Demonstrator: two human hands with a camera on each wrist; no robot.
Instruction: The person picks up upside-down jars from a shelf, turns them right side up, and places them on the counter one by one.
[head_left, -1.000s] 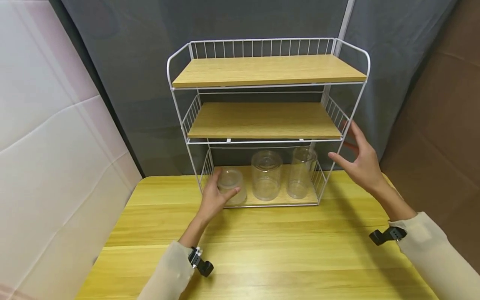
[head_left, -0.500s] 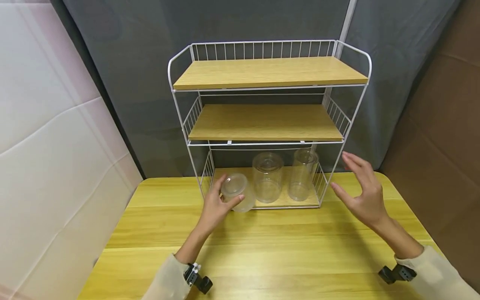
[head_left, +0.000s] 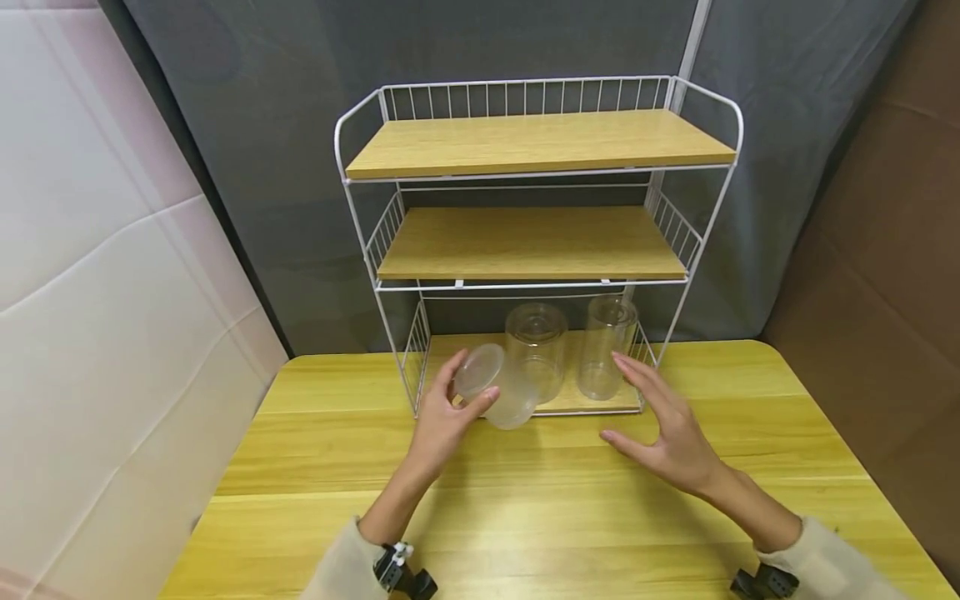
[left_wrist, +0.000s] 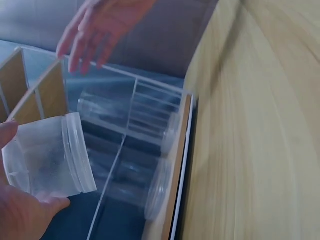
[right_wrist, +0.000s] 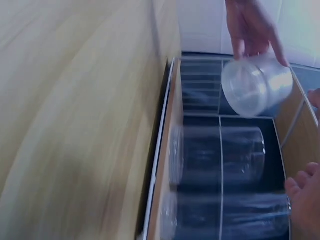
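My left hand (head_left: 442, 417) grips a small frosted plastic jar (head_left: 513, 400) between thumb and fingers. The jar is tilted, held off the shelf in front of the rack's lowest level. In the left wrist view, a ridged band circles the jar's (left_wrist: 50, 157) right end. My right hand (head_left: 671, 437) holds nothing, its fingers spread and thumb apart, in front of the rack's lower right. Two clear jars stand on the bottom shelf (head_left: 450, 346): a wide one (head_left: 543, 333), partly behind the frosted jar, and a tall narrow one (head_left: 600, 358) to its right, close behind my right fingertips.
The white wire rack (head_left: 382, 329) has a wooden middle shelf (head_left: 532, 242) and top shelf (head_left: 540, 142) above the jars. It stands on a wood-grain table (head_left: 540, 517). A dark cloth (head_left: 525, 42) hangs behind, with a brown panel (head_left: 885, 317) to the right.
My left hand has lifted the frosted jar from the bottom shelf's left, drawing it forward and right while tilting it. My right hand has left the rack's right side and moved left towards the jars.
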